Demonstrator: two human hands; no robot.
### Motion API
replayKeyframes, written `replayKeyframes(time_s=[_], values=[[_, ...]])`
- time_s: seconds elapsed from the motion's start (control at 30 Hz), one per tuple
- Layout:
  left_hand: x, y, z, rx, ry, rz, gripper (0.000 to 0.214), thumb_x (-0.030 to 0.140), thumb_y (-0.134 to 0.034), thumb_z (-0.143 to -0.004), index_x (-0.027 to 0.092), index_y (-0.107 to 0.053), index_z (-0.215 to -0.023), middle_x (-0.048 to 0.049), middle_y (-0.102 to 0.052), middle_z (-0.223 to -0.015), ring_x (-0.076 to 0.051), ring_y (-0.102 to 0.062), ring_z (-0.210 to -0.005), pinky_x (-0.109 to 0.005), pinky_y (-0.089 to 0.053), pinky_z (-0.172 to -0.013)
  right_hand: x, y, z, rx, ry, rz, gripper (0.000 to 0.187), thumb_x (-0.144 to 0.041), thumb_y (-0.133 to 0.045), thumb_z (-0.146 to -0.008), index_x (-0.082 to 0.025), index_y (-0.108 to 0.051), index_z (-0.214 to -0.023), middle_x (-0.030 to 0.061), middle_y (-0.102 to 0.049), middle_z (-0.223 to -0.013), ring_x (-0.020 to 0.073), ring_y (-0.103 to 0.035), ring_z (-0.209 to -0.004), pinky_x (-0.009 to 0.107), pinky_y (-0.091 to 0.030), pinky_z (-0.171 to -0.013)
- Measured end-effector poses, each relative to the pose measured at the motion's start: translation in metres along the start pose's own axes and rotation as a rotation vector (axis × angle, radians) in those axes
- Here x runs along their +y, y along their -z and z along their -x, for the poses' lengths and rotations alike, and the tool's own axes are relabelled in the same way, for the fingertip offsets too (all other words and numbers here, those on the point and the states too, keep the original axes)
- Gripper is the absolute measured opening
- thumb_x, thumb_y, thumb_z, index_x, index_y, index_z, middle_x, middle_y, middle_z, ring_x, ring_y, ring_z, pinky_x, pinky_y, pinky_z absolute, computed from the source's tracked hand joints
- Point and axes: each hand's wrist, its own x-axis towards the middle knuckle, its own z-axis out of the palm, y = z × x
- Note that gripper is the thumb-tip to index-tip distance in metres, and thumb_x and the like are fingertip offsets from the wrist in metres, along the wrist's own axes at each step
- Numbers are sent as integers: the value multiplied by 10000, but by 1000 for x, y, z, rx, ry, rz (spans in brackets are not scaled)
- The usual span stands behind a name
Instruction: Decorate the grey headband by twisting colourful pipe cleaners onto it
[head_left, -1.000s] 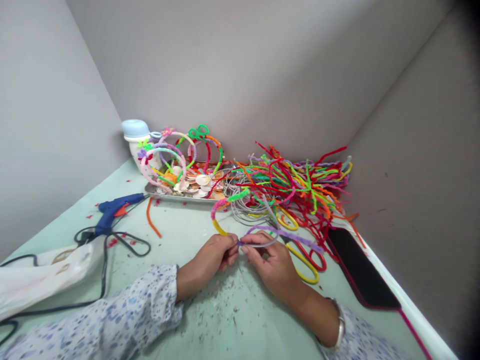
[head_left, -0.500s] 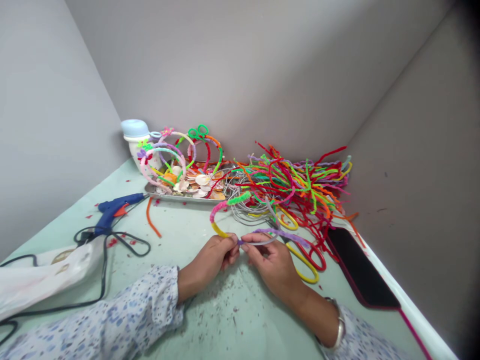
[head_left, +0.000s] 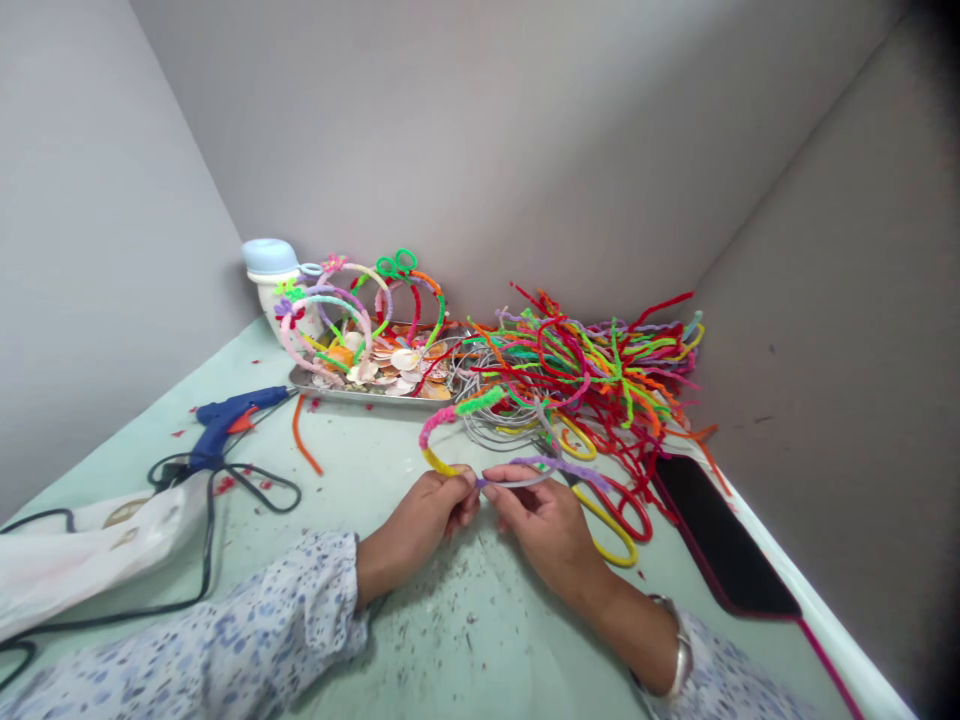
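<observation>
My left hand [head_left: 427, 515] pinches a curved headband [head_left: 439, 425] that is wrapped in yellow, pink and green fuzzy wire. My right hand [head_left: 544, 525] is closed on the same band's bare grey part and on a purple pipe cleaner [head_left: 559, 465] that it holds against it. Both hands meet just above the pale green table [head_left: 465, 630]. The purple wire's free end sticks out to the right over the scissors [head_left: 611, 515].
A heap of coloured pipe cleaners [head_left: 600, 370] lies in the back corner. A metal tray [head_left: 352, 390] of shells and finished headbands stands behind, beside a white jar [head_left: 274, 275]. A blue glue gun [head_left: 225, 420] with black cord lies left. A dark phone [head_left: 720, 540] lies right.
The purple pipe cleaner's free end has grown shorter and drawn in toward my right hand. Both hands stay at the same spot.
</observation>
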Motion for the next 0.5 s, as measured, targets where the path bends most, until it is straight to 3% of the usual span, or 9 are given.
replayKeyframes(time_s=[0.33, 0.5], values=[[-4, 0, -1, 7, -5, 12, 352, 370, -382, -859, 170, -453, -578, 41, -398, -501, -90, -340, -451, -232, -259, -457, -3, -1, -1, 6, -35, -51, 233, -380, -628, -797, -188, -682, -917, -9, -626, -555, 143, -577, -463, 239, -471, -456], [-3, 0, -1, 9, -21, -4, 358, 360, -388, -861, 166, -461, -568, 37, -409, -505, -90, -352, -458, -234, -262, -466, -5, 0, -1, -3, -63, -72, 248, -382, -629, -792, -184, -679, -933, 7, -666, -631, 133, -580, -461, 233, -474, -451]])
